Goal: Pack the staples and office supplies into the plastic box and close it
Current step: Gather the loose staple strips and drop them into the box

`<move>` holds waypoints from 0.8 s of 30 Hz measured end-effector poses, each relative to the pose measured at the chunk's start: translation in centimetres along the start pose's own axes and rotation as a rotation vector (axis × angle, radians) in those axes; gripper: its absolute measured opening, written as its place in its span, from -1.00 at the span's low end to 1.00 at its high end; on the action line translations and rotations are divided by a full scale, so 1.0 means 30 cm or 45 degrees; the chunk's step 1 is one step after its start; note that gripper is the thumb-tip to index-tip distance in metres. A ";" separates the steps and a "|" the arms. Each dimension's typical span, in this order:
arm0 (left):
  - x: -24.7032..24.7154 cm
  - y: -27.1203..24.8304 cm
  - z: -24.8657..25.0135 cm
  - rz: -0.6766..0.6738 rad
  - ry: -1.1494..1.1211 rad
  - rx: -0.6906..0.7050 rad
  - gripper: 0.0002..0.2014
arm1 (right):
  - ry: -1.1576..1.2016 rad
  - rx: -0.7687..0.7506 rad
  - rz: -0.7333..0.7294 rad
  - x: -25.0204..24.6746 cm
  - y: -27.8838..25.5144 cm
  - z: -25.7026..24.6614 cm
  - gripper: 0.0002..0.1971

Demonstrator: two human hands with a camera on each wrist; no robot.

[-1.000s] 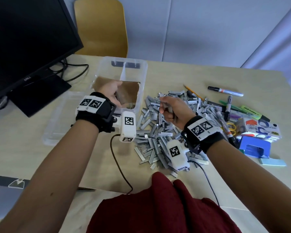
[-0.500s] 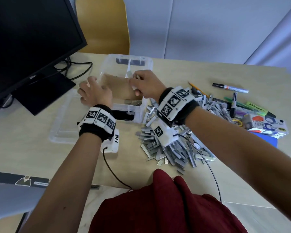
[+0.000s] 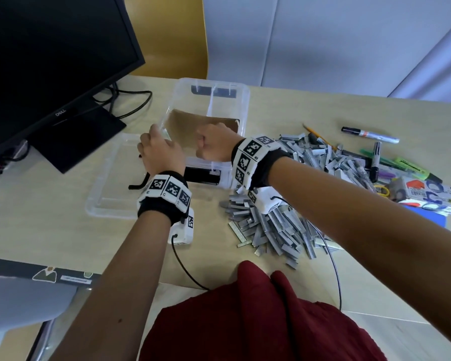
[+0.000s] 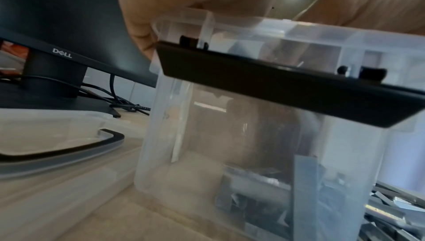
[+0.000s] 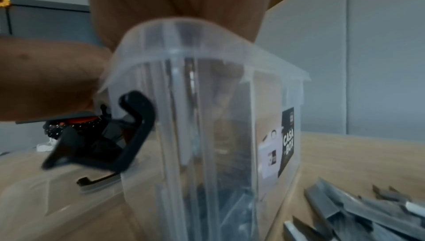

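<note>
The box point(image 3: 241, 118) stands open on the table point(image 3: 63, 230), near its far-left part, just in front of the monitor's foot. It is clear plastic with a black latch point(image 4: 287, 92) hanging on its near end wall and another on the far end. Through the wall I can see a few staple strips lying on the bottom, though blur keeps me from counting them.

My left hand point(image 3: 159, 152) sits at the box's near-left corner, fingers curled over the rim there; the left wrist view shows fingertips against the plastic just above the latch. My right hand point(image 3: 214, 144) is over the box's near end, above the rim, balled into a loose fist with knuckles up. I cannot tell whether it is pinching anything, as its fingers are turned away from the head view and out of frame at the wrist.

The lid point(image 3: 107, 194) lies flat on the table touching the box's left side, its black handle point(image 3: 138, 185) beside my left wrist. The staples point(image 3: 279, 227) lie heaped to the right of the box, under my right forearm. Beyond the heap are markers point(image 3: 370, 135), a highlighter point(image 3: 412, 169), a pencil point(image 3: 314, 132) and a carton point(image 3: 432, 195). The monitor point(image 3: 50, 53) stands far left, a chair point(image 3: 172, 35) behind the table.
</note>
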State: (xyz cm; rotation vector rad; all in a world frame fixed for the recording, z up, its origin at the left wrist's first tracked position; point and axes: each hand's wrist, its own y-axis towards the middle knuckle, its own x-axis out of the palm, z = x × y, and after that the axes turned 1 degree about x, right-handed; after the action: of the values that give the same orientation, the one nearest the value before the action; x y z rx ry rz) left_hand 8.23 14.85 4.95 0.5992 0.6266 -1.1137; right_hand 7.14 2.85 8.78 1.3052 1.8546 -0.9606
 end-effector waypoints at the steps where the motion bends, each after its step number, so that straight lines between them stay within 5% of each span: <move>1: 0.001 -0.001 -0.002 -0.002 0.000 0.005 -0.49 | -0.018 -0.007 0.002 -0.011 -0.011 -0.003 -0.91; 6: -0.011 -0.008 0.010 -0.019 0.122 0.066 -0.52 | 0.177 -0.020 0.310 -0.056 -0.090 0.055 -0.86; 10: -0.014 -0.068 0.045 -0.018 0.153 0.479 -0.56 | 0.335 0.099 0.632 -0.066 -0.199 0.171 -0.90; 14: 0.021 -0.212 0.126 -0.122 -0.106 0.864 -0.81 | 0.241 0.256 0.333 -0.014 -0.319 0.256 -0.88; 18: 0.076 -0.351 0.174 -0.457 -0.180 1.144 -0.73 | 0.093 0.393 0.048 0.084 -0.396 0.331 -0.89; 20: 0.104 -0.378 0.161 -0.650 -0.001 1.131 -0.80 | 0.036 0.464 -0.052 0.132 -0.418 0.355 -0.82; 24: 0.138 -0.395 0.110 -1.101 0.568 0.829 -0.80 | -0.111 0.515 -0.070 0.209 -0.434 0.355 -0.69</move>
State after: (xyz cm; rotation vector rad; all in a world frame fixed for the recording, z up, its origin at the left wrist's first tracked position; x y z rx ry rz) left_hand -1.07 6.08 2.74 1.2159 0.9529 -2.0580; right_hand -5.93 -6.34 0.57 1.4194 1.6919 -1.4543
